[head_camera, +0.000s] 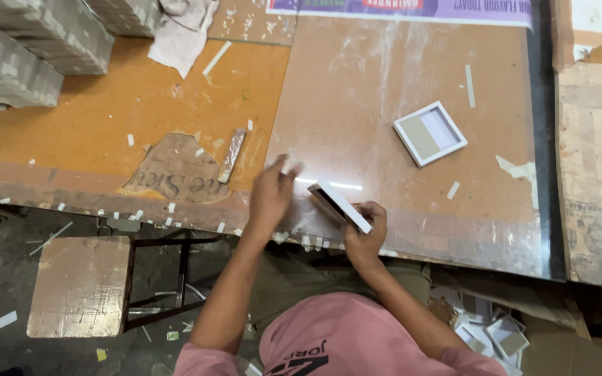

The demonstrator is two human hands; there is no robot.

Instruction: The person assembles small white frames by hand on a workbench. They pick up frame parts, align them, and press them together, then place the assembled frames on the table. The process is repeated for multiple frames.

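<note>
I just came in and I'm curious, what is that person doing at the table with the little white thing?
A person in a pink shirt works at a scuffed orange and brown wooden table. The right hand holds a small flat white cardboard box piece tilted on its edge, while the left hand hovers open just beside it. A similar shallow square white tray lies flat further back, near stacked grey boxes.
</note>
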